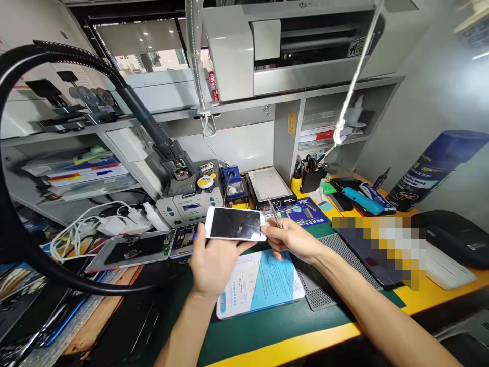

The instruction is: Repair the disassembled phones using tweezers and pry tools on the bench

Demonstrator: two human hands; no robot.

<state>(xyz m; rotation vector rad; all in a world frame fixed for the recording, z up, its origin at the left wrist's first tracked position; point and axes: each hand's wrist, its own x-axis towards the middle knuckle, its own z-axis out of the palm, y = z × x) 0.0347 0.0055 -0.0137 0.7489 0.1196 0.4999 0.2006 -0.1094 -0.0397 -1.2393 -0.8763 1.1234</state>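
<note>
A white-framed smartphone (235,224) is held sideways above the bench, its dark screen turned toward me with smudges or marks on it. My left hand (214,266) grips it from below, thumb at its left end and fingers underneath. In my right hand (294,240) is a slim metal pair of tweezers (274,214), pointing up and away. The fingertips of that hand also touch the phone's right end. Below the phone lies a blue and white printed sheet or packet (262,285) on the green mat (278,336).
At left, a black ring-shaped lamp (15,224) arches over opened devices (133,250) and white cables (72,234). Behind stand a soldering station (191,204) and a blue unit (236,183). On the right are a perforated grey mat (336,265), a spray can (431,168) and a black case (451,234).
</note>
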